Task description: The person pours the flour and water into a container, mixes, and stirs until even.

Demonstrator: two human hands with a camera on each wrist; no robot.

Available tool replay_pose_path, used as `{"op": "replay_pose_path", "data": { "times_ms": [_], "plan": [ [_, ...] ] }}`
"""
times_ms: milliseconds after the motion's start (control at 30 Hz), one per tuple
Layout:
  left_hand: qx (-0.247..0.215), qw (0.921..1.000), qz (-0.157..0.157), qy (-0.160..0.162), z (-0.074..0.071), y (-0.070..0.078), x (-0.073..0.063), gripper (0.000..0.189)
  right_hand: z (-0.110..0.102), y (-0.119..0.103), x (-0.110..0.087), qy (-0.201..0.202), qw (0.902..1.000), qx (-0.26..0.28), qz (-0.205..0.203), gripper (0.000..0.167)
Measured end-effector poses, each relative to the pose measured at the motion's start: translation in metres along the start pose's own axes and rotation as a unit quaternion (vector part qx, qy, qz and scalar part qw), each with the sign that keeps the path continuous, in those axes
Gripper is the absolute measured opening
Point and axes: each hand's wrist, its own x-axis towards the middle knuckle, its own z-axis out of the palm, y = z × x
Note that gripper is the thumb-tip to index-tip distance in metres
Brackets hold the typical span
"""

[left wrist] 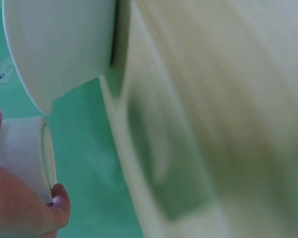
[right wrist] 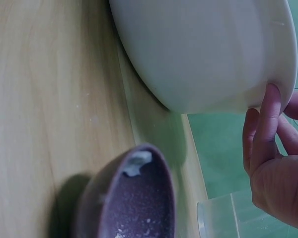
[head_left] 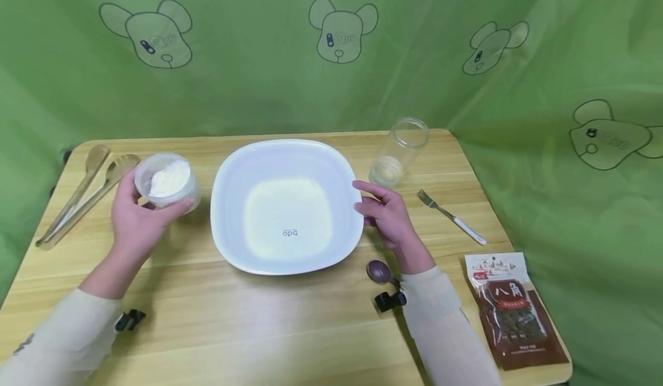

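We look down on a pale wood-grain table (head_left: 269, 328) with rounded corners, backed and flanked by green fabric (head_left: 248, 75) printed with big-eared cartoon heads. At centre sits a white basin (head_left: 287, 264); our right hand (head_left: 385, 213) pinches its right rim. Our left hand (head_left: 140, 219) curls partway open around a translucent tub (head_left: 193, 193) of white powder, just left of the basin. Wooden utensils (head_left: 85, 193) lie far left; a glass jar (head_left: 396, 156), fork (head_left: 450, 216), purple spoon (head_left: 379, 271) and brown packet (head_left: 515, 311) lie right.
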Motion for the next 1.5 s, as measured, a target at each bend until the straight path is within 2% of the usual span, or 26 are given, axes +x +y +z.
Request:
{"op": "replay_pose_path", "data": {
  "times_ms": [200,333,633,800,1167,1267,1500],
  "plan": [
    [0.029,0.9988,0.039,-0.012,0.002,0.022,0.007,0.093,0.001,0.000,0.001,0.002,1.0000,-0.003,0.002,0.048],
    [0.042,0.9965,0.062,-0.035,0.005,0.035,0.010,0.095,0.002,0.000,0.001,0.002,1.0000,0.000,0.003,0.049],
    [0.105,0.9819,0.134,-0.083,0.013,0.055,0.012,0.096,0.003,-0.001,0.001,0.006,1.0000,0.002,0.003,0.049],
    [0.134,0.9698,0.167,-0.116,0.018,0.060,0.013,0.095,0.003,0.000,0.001,0.007,1.0000,0.005,0.004,0.049],
    [0.158,0.9354,0.253,-0.190,0.034,0.064,0.017,0.093,0.001,0.001,0.002,0.011,0.9999,-0.001,-0.001,0.048],
    [0.178,0.9269,0.260,-0.204,0.037,0.066,0.017,0.093,0.001,0.001,0.001,0.010,0.9999,-0.005,-0.004,0.048],
    [0.221,0.9127,0.263,-0.222,0.043,0.072,0.013,0.094,0.001,0.002,0.001,0.007,0.9999,-0.007,-0.008,0.048]
  ]
}}
